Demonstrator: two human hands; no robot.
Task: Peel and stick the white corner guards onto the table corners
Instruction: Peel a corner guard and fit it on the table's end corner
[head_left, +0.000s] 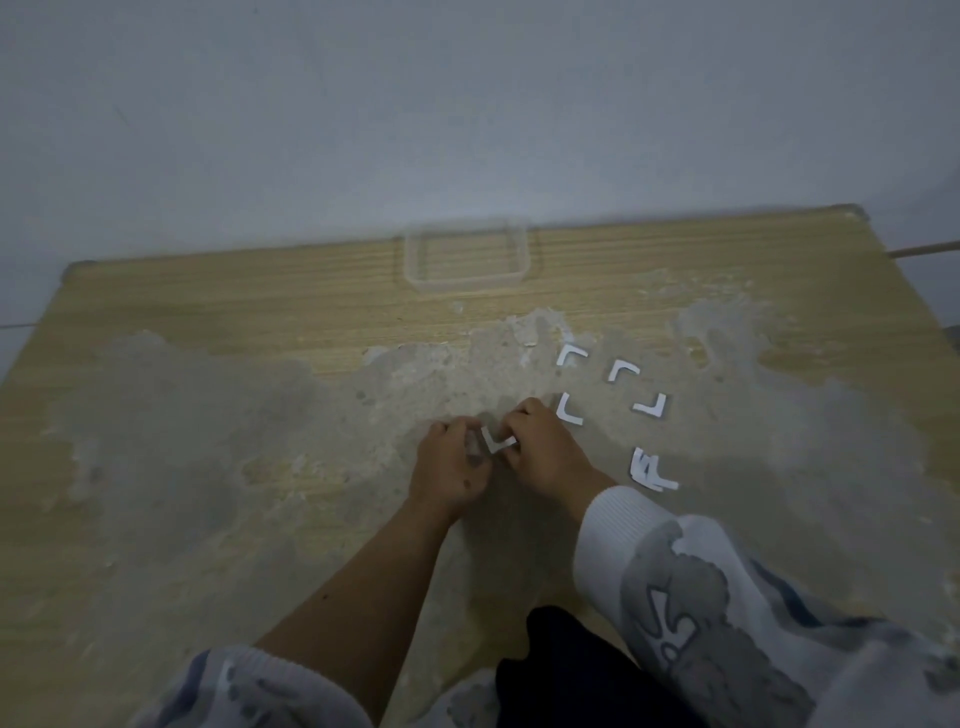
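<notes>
Worn wooden table against a pale wall, both hands at its middle.
Left hand and right hand pinch one white corner guard together (fingertips partly hidden); four more guards lie just right.

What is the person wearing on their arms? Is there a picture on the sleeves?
Both arms wear a pale, whitish-grey top with ribbed white cuffs. The left sleeve is pushed up near the elbow, so the forearm is bare. The right sleeve reaches close to the wrist and has a fuzzy grey cartoon-like patch with dark outlines. The left hand and right hand are bare: no gloves.
</notes>
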